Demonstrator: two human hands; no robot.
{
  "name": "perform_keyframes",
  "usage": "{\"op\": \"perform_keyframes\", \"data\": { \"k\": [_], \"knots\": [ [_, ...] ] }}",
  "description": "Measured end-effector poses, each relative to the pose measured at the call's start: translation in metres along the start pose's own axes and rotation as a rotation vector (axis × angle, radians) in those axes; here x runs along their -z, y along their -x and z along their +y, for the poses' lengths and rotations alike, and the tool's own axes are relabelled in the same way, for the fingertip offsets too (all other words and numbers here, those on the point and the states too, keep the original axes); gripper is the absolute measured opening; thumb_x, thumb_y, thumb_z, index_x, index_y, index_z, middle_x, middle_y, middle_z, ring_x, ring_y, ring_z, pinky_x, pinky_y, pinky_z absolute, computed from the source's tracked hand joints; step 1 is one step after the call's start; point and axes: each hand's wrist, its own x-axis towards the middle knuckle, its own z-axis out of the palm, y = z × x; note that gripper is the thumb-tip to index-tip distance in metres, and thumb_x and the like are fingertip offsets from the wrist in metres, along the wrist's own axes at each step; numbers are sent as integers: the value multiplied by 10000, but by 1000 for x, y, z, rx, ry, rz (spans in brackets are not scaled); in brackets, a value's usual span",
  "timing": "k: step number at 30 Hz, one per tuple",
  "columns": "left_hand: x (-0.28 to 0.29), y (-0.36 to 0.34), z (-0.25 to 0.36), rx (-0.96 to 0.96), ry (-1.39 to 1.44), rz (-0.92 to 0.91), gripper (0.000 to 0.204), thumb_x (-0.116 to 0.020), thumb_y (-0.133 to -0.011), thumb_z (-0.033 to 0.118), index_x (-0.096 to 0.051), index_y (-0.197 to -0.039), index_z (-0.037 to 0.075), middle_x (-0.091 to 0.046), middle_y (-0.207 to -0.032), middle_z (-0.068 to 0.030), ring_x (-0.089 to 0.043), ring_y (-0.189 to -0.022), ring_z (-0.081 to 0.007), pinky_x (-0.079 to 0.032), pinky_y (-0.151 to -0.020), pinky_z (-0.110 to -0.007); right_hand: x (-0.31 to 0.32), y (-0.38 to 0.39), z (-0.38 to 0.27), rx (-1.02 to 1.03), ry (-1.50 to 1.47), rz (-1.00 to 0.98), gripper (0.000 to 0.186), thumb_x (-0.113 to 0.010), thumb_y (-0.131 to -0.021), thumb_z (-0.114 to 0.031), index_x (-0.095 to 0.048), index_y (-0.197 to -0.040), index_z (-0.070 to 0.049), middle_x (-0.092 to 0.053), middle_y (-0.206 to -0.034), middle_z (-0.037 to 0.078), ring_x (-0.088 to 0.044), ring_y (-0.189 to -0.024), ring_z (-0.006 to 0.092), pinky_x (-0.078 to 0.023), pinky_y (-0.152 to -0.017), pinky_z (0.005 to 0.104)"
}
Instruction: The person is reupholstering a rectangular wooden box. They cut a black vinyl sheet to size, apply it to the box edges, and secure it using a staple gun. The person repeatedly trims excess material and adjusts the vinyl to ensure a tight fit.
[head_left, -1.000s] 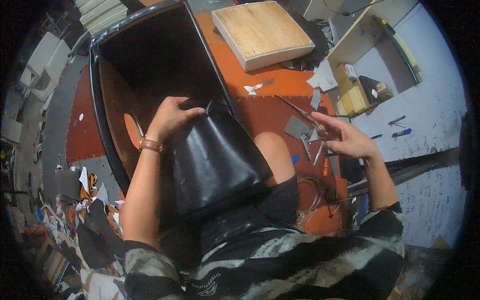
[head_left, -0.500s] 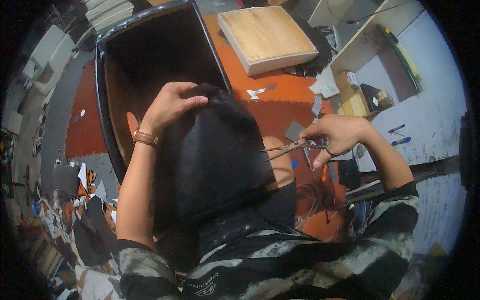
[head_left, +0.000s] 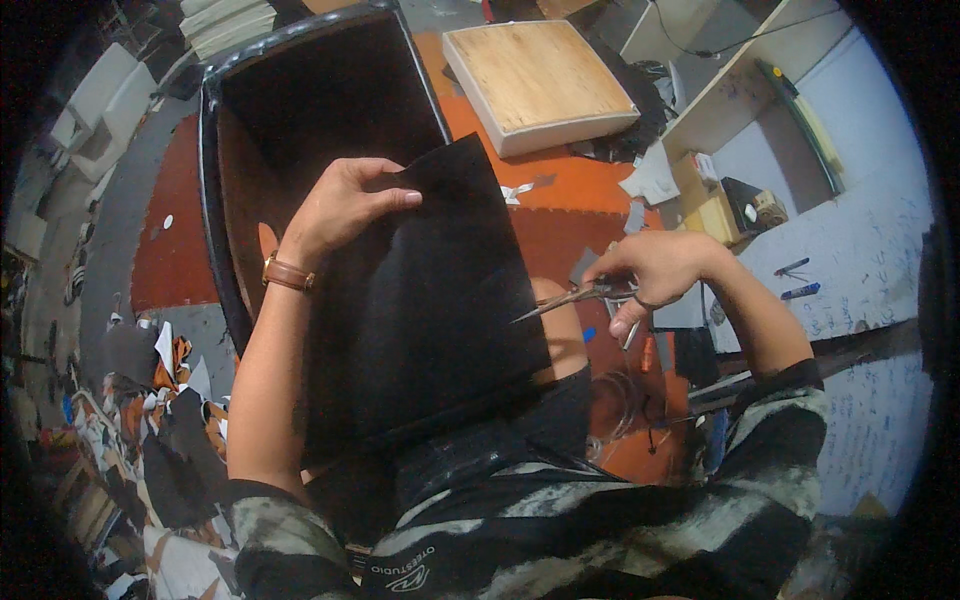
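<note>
A sheet of black fabric (head_left: 430, 300) hangs in front of me, its upper corner standing up. My left hand (head_left: 350, 200) pinches the top edge between thumb and fingers, with a brown-strapped watch on the wrist. My right hand (head_left: 655, 270) has its fingers in the handles of a pair of metal scissors (head_left: 575, 297). Their blades look closed, and the tip points left over the right side of the fabric. Whether the tip touches the cloth I cannot tell.
Beyond the fabric stands a black-edged box frame (head_left: 330, 90). A white padded square with a wooden face (head_left: 545, 80) lies on the orange surface (head_left: 560, 185). Scraps (head_left: 170, 430) are heaped at left. To the right is a white board (head_left: 800, 280) with pens and a small box.
The fabric's top has unfolded into an upright, flatter corner. The scissors' blades have come together and the right hand has shifted slightly left. The left hand keeps its pinch.
</note>
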Motion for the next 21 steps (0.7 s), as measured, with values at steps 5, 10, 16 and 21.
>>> {"op": "perform_keyframes", "data": {
  "k": [5, 10, 16, 21],
  "knots": [
    [2, -1, 5, -57, -93, 39, 305, -884, -905, 241, -809, -1055, -14, -785, -937, -28, -679, -862, -99, -553, -803, -294, -3, -11, 0, 58, 9, 17, 914, -884, -766, -673, -687, -1363, -9, -760, -1158, 200, -732, -1082, 358, -571, -934, 444],
    [3, 1, 13, -52, -134, 57, 280, -891, -902, 218, -812, -1037, -14, -778, -893, 6, -646, -836, -53, -544, -768, -277, 11, -12, -17, -60, -30, -114, 878, -908, -752, -645, -717, -1308, 7, -785, -1041, 166, -754, -983, 326, -584, -887, 429],
    [9, 2, 31, -60, -219, 50, 396, -927, -855, 318, -821, -1014, -28, -798, -865, -42, -654, -811, -61, -554, -758, -294, -12, -21, -11, 183, 5, 140, 777, -950, -732, -573, -758, -1250, -26, -780, -907, 132, -759, -850, 295, -577, -799, 433],
    [11, -3, 36, -131, -329, 51, 384, -924, -855, 316, -822, -1012, -19, -800, -860, -47, -663, -803, -70, -555, -750, -298, -6, -24, -30, 45, 15, 3, 704, -966, -731, -525, -754, -1190, -35, -763, -905, 148, -751, -869, 316, -563, -770, 428]
  ]
}}
